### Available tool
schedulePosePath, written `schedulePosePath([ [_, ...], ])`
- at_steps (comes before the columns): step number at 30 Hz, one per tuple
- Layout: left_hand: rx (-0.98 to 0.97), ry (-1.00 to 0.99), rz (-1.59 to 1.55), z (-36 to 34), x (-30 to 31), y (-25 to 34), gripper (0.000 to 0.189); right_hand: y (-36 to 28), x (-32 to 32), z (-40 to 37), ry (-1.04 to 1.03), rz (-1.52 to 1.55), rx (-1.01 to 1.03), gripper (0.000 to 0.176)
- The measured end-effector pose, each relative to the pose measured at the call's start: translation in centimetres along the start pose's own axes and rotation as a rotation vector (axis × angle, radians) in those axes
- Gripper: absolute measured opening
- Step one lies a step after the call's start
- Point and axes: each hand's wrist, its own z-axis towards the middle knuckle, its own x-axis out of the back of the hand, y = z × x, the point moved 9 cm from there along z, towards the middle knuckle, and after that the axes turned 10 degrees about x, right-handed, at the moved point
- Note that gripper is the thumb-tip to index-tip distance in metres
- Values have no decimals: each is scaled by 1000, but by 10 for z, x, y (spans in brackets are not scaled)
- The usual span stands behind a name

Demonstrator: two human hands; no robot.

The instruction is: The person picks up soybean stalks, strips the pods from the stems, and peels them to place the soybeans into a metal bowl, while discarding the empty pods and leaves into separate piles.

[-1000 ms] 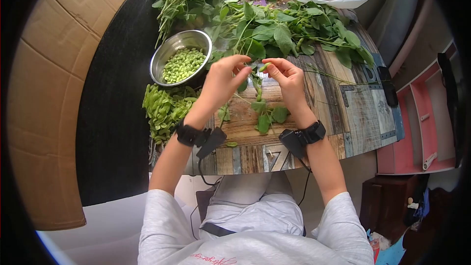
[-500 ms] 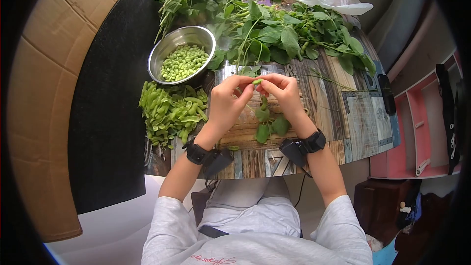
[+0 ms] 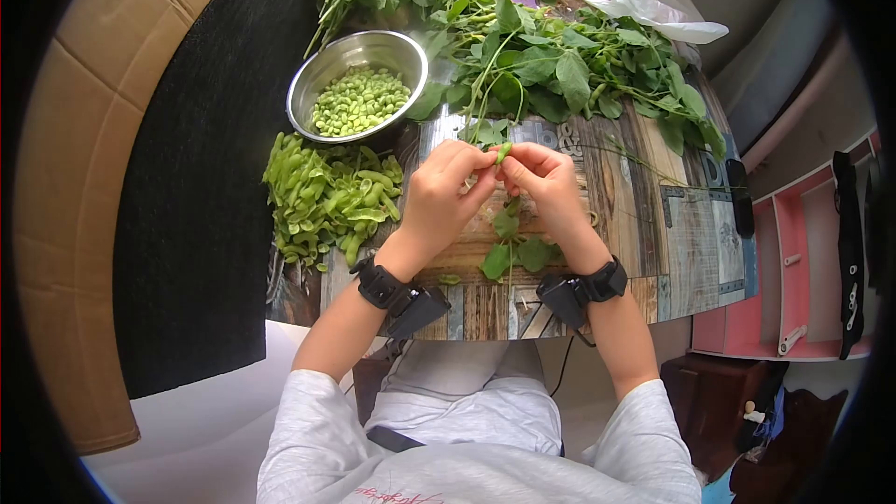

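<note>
A small green pod [image 3: 504, 151] is pinched between the fingertips of both hands above the middle of the table. My left hand [image 3: 450, 189] has it from the left side, and my right hand [image 3: 544, 189] from the right. Below the hands, a sprig with green leaves [image 3: 535, 253] lies on the wooden-patterned table. To the left of my left hand sits a heap of green pods [image 3: 322, 196]. Behind that heap a steel bowl [image 3: 420, 51] holds shelled green beans [image 3: 362, 101].
Leafy plant stalks [image 3: 560, 65] cover the table's back. A white plastic bag [image 3: 653, 14] lies at the back right, a dark object [image 3: 738, 189] on the right edge. A black board [image 3: 205, 177] stands left, a pink shelf [image 3: 791, 252] right.
The pod between my fingers has turned from nearly level to more upright. The view has shifted slightly, and both hands stay close together.
</note>
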Motion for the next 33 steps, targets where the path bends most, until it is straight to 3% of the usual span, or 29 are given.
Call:
schedulePosePath([
  [12, -45, -28, 61, -2, -2, -1, 12, -20, -4, -2, 6, -267, 204, 13],
  [17, 44, -39, 78, -2, -3, -8, 9, -46, -17, -4, -66, -740, 424, 12],
  [29, 35, -47, 111, -6, -7, -14, 8, -57, -37, -14, -129, -1001, 763, 13],
  [33, 211, -119, 62, -6, -9, -27, 10, -57, -41, -16, -161, -1046, 795, 13],
])
